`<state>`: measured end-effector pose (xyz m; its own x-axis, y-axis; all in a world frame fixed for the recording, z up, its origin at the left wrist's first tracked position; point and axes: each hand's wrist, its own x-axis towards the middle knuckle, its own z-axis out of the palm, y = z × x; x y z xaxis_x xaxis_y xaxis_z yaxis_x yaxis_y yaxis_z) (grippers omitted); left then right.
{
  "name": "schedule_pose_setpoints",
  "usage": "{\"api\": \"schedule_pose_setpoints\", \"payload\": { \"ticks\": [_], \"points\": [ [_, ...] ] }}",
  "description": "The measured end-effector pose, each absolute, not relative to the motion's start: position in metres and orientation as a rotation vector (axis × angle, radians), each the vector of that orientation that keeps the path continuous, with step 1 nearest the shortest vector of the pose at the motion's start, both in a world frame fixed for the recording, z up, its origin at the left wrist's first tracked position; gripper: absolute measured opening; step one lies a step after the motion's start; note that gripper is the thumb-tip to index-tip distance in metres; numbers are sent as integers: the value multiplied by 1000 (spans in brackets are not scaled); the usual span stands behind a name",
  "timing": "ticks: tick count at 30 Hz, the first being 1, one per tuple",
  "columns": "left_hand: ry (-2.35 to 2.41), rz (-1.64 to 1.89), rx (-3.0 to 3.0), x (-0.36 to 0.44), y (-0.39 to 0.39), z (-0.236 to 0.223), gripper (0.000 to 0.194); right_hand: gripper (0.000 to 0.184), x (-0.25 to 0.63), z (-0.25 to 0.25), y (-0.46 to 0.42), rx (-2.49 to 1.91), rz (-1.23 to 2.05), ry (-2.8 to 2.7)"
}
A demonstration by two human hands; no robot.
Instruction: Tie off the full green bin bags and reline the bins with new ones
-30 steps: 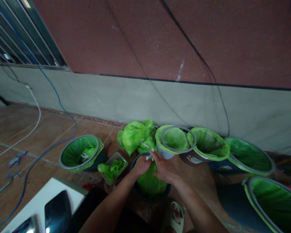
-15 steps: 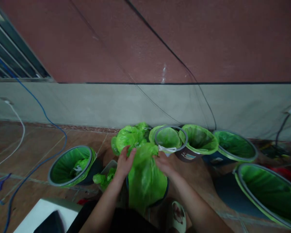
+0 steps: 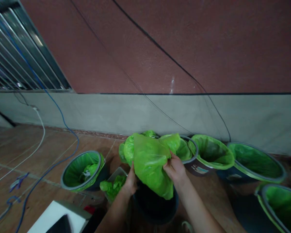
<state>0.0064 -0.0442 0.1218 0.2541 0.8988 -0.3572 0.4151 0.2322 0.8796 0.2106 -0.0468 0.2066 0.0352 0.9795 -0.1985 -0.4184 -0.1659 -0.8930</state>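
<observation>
Green plastic bag point(image 3: 152, 158): state position and contacts, left to right.

A lined bin point(image 3: 81, 170) stands on the floor point(image 3: 60, 139), left of the bag. The left hand point(image 3: 130, 183) meets the bag's left edge; how far its fingers close cannot be told. The bag is held above the dark bin point(image 3: 156, 215). The right hand point(image 3: 176, 166) has its fingers closed, pinching the bag's right side.

Step in hand, and requirement?

Apparently, spreading the bag above the dark bin. The next move would call for a secure two-sided grip.

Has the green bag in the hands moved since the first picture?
Yes, upward: judged against the dark bucket, the bag sat down inside it earlier and is now lifted above it.
</observation>
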Motion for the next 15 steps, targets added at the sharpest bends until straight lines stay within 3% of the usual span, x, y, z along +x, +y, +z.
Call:
{"api": "schedule_pose_setpoints", "payload": {
  "ticks": [3, 7, 15],
  "points": [
    [1156, 596, 1085, 26, -49, 110, 99, 50, 199, 206, -41, -1148, 1363, -880],
    [1187, 691, 1227, 19, -35, 121, 99, 45, 182, 202, -35, -1236, 1329, -819],
    [1082, 826, 1047, -11, 53, 218, 105, 32, 161, 203, 32, -1624, 877, -1084]
  ]
}}
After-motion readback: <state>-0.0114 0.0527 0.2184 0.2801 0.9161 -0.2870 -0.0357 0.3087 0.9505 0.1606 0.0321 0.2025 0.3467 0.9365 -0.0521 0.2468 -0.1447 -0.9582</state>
